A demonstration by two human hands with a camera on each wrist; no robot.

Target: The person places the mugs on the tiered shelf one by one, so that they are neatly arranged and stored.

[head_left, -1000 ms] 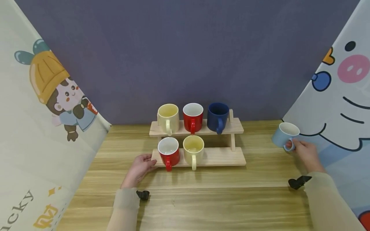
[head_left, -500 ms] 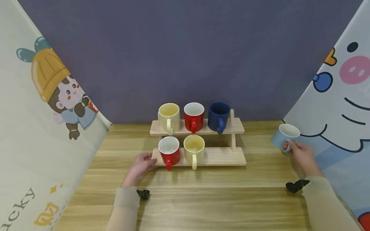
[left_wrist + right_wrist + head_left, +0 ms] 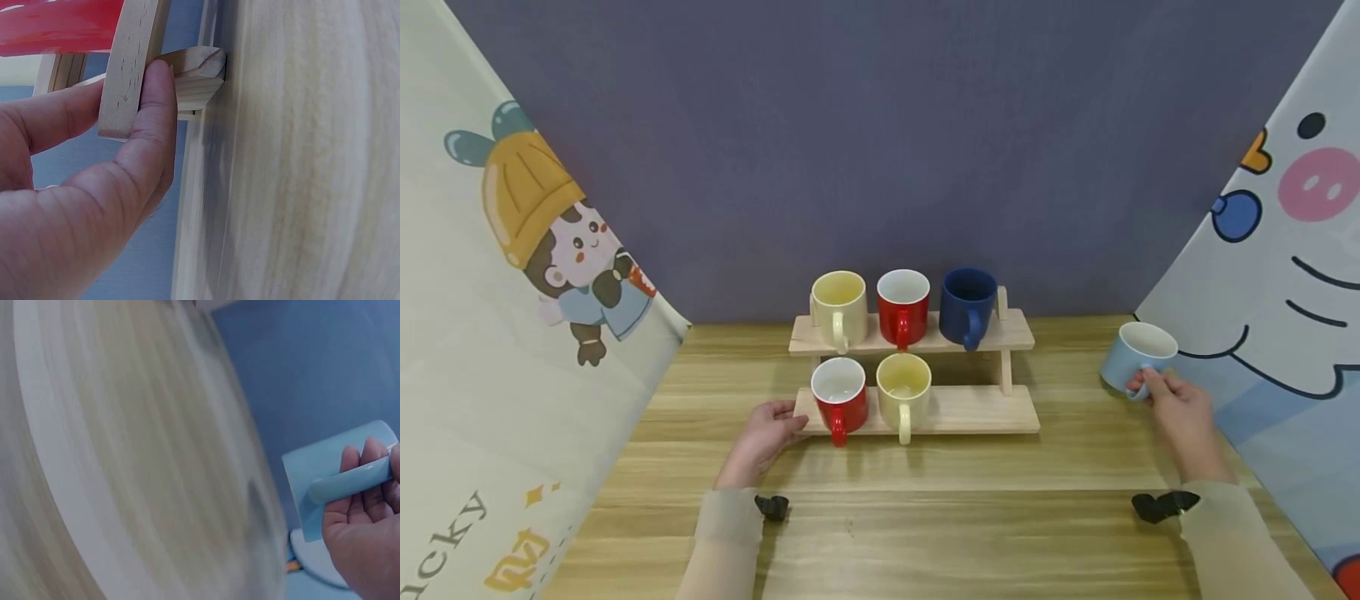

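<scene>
At the right of the head view, my right hand (image 3: 1180,412) grips the light blue mug (image 3: 1118,362) by its handle. Several fingers pass through that handle (image 3: 353,481) in the right wrist view. Whether the mug's base touches the table I cannot tell. My left hand (image 3: 766,435) pinches the left end of a two-tier wooden rack (image 3: 977,410), thumb and fingers on either face of the lower board (image 3: 130,75). On that board stand a red mug (image 3: 848,412) and a pale yellow mug (image 3: 891,408), handles facing me.
The upper tier bears another pale yellow mug (image 3: 852,321), another red mug (image 3: 891,310) and a dark blue mug (image 3: 955,321). A dark cloth backdrop (image 3: 880,150) rises behind the wood-grain table (image 3: 955,533); printed cloths (image 3: 1262,275) flank both sides.
My right hand and the light blue mug have shifted slightly left, and the wrist has turned, swinging the mug's handle a little left. My left hand stays on the rack.
</scene>
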